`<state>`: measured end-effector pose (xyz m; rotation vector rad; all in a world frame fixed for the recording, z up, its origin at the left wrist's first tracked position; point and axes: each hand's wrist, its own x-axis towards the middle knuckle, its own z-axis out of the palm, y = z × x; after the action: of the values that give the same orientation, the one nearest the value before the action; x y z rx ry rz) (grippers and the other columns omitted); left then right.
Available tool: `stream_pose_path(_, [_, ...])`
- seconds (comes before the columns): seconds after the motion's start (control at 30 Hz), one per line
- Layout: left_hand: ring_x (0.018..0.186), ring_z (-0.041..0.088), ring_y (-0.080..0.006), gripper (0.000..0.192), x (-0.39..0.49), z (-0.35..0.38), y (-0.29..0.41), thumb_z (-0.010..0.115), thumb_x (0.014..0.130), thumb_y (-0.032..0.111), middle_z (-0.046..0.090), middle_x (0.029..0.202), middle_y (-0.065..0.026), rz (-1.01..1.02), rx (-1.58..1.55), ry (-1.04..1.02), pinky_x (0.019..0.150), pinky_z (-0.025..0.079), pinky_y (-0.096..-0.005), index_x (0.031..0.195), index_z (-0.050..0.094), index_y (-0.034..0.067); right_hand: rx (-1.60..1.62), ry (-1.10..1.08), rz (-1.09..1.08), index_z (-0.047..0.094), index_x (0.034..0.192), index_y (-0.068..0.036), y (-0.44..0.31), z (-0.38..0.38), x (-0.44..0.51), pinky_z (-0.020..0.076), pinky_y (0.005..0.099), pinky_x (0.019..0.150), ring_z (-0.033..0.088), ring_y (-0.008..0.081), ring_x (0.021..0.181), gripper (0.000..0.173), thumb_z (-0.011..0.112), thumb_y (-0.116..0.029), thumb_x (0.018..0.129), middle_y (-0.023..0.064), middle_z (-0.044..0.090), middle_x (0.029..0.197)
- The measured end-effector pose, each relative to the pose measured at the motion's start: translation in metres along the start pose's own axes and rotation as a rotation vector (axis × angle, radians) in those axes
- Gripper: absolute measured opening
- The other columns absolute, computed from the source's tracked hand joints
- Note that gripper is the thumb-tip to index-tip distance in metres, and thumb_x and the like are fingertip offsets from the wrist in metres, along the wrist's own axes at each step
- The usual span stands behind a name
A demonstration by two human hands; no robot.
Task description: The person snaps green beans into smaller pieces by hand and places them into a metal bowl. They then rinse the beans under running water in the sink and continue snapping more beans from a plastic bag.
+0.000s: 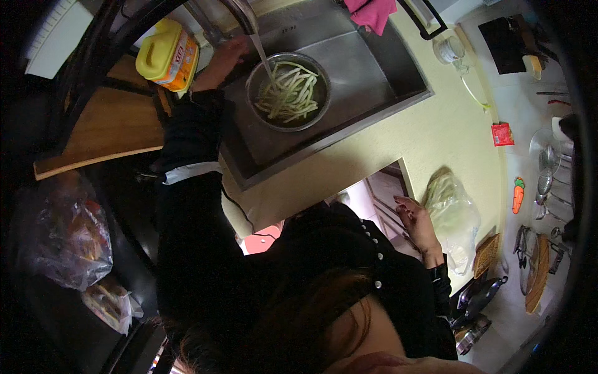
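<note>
A steel bowl in the left part of the sink holds long pale green strips that look like beans or cut vegetable. Water runs into it from the metal faucet. My left hand reaches over the sink's left rim, between the bowl and a yellow-capped plastic jug; nothing shows in its fingers, though it is dim there. My right hand hangs with loosely bent fingers by the counter's front edge, empty, close to a clear plastic bag with pale green contents.
A pink cloth hangs at the sink's back edge. On the counter, a glass jar stands right of the sink. A wooden board and a filled plastic bag lie left. Utensils hang on the right wall.
</note>
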<state>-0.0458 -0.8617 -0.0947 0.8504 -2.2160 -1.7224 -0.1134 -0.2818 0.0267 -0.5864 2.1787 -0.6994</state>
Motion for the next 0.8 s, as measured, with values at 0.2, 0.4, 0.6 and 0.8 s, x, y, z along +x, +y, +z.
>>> stream_pose_path(0.2, [0.117,0.052,-0.0196,0.045,-0.002,0.014,-0.017,0.049,0.097,0.032,0.052,0.132,-0.0065,0.077,-0.19,0.211,0.092,0.043,-0.0318,0.135,0.049,0.008,-0.208,-0.105,-0.165,0.061,0.116,-0.003,-0.027,-0.022,0.058,0.0516,0.0329,0.08,0.064,0.0239,0.094,0.027,0.059,-0.007,0.089,0.0141,0.065,0.112])
stream_pose_path(0.4, [0.095,0.059,-0.0173,0.037,-0.094,0.062,-0.077,0.056,0.093,0.017,0.063,0.112,-0.0072,-0.183,-0.277,0.46,0.084,0.045,-0.0302,0.128,0.054,0.005,-0.185,-0.223,-0.399,0.052,0.127,-0.005,-0.017,-0.03,0.205,0.0497,0.0298,0.083,0.061,0.016,0.094,0.037,0.056,-0.006,0.09,0.0066,0.064,0.104])
stream_pose_path(0.6, [0.09,0.054,-0.0117,0.033,-0.194,0.085,-0.075,0.057,0.093,0.021,0.06,0.102,0.0004,-0.444,-0.538,0.619,0.077,0.043,-0.0287,0.123,0.056,0.008,-0.435,-0.46,-0.561,0.039,0.137,-0.002,-0.055,0.015,0.389,0.0485,0.0295,0.084,0.06,0.0194,0.094,0.056,0.061,-0.007,0.086,0.01,0.062,0.105])
stream_pose_path(0.8, [0.107,0.054,-0.0187,0.044,-0.235,0.103,-0.04,0.053,0.096,0.027,0.053,0.13,-0.0065,-0.509,-0.539,0.662,0.093,0.042,-0.0355,0.135,0.045,0.008,-0.533,-0.614,-0.741,0.039,0.136,0.0,-0.101,0.076,0.449,0.0493,0.0358,0.084,0.058,0.0243,0.1,0.059,0.064,-0.022,0.088,0.0163,0.056,0.12])
